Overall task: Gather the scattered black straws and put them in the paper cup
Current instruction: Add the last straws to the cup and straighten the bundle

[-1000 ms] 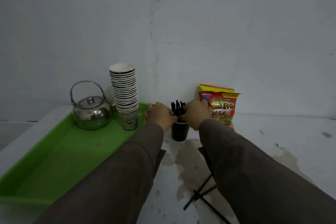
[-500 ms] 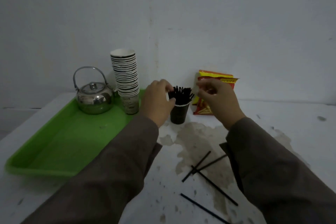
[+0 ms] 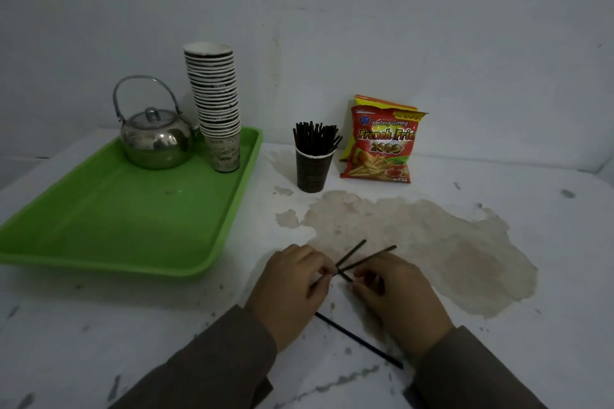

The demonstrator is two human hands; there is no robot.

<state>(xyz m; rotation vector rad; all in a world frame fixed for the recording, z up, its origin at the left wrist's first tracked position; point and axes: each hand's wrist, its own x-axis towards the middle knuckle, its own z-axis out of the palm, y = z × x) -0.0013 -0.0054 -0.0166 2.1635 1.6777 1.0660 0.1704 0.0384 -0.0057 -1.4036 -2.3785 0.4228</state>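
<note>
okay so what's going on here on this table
A person is picking loose black straws off the stained table. The left hand and right hand both pinch at the crossed straws; another straw lies nearer. The dark paper cup, already full of straws, stands behind, beside a snack bag.

This looks like a small drink stall or a simple snack corner. A shiny metal kettle and a tall stack of paper cups sit on a green tray. A dark cup full of black straws stands beside a bag of French fries snacks. The table is white and stained, against a bare wall.
</note>
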